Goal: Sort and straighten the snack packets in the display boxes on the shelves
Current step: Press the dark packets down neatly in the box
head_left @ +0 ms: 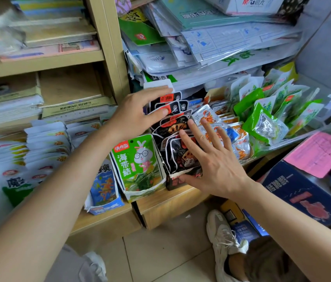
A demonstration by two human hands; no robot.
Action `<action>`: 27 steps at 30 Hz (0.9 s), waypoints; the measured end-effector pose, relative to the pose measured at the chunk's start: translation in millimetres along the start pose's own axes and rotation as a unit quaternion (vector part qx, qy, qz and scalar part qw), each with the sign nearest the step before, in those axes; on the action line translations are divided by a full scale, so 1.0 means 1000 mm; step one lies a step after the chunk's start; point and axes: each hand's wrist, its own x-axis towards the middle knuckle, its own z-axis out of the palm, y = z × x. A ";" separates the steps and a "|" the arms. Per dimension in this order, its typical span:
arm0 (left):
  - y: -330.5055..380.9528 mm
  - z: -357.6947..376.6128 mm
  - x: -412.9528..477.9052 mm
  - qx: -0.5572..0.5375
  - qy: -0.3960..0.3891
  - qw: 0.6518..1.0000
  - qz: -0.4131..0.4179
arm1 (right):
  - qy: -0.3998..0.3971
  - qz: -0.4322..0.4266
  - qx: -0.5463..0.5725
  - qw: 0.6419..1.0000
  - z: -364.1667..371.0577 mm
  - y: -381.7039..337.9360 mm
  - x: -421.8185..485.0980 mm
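A row of black snack packets stands in a black display box on the wooden shelf. My left hand lies flat with straight fingers on the back packets of that row. My right hand presses its spread fingers on the front packets, thumb at the box's front edge. To the left stands a box with a green rabbit packet. Orange and white packets fill the box to the right, and green packets lie loosely beyond them.
White packets are stacked at the left of the shelf. Plastic-wrapped paper goods pile above the snacks. A dark blue carton with pink paper sits at the right. My shoes stand on the tiled floor below.
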 end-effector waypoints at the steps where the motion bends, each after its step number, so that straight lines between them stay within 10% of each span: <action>1: -0.001 0.002 0.000 0.033 0.008 0.999 -0.002 | -0.005 -0.003 -0.003 1.000 0.000 0.001 0.002; 8: 0.001 0.025 0.005 0.217 0.044 0.975 -0.030 | 0.012 -0.026 0.050 0.998 -0.007 0.002 0.007; 15: -0.004 0.006 -0.002 0.034 0.102 0.993 0.036 | 0.119 -0.019 0.052 0.991 -0.001 0.004 0.004; 27: -0.008 0.011 -0.025 0.177 0.144 0.970 0.078 | 0.081 0.014 0.023 0.996 -0.004 0.023 0.015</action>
